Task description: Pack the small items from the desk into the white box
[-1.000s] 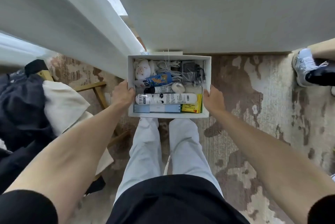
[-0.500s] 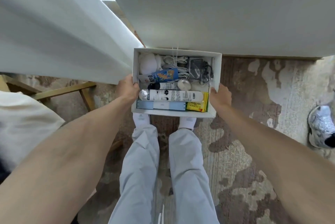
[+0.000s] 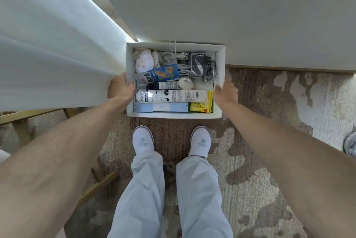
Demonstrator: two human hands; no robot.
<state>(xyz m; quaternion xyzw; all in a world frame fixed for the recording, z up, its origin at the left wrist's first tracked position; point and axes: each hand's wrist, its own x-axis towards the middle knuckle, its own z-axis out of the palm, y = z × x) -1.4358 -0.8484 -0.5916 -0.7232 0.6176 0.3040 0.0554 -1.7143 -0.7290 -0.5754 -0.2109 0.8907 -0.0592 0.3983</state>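
I hold the white box (image 3: 174,115) in the air in front of me, above my feet. My left hand (image 3: 120,89) grips its left wall and my right hand (image 3: 226,93) grips its right wall. Inside lie a long white tube (image 3: 171,96), a blue snack packet (image 3: 163,75), a smaller black-capped tube (image 3: 165,85), yellow tea packets (image 3: 201,105), a light blue flat box (image 3: 160,107), coiled white cables (image 3: 176,57), a black charger (image 3: 203,65), a white plush toy (image 3: 143,61) and a small round white item (image 3: 185,83).
A white wall or cabinet face (image 3: 231,16) rises just beyond the box. A pale curtain (image 3: 48,54) hangs at the left. Wooden chair legs (image 3: 96,185) stand lower left. Someone's grey shoe (image 3: 350,144) shows at the right edge. The floor is a patterned carpet (image 3: 269,160).
I have carried the box forward toward the white wall, and my view has tilted down onto my slippers. The dark clothes on the chair have left the view. Both hands keep their hold.
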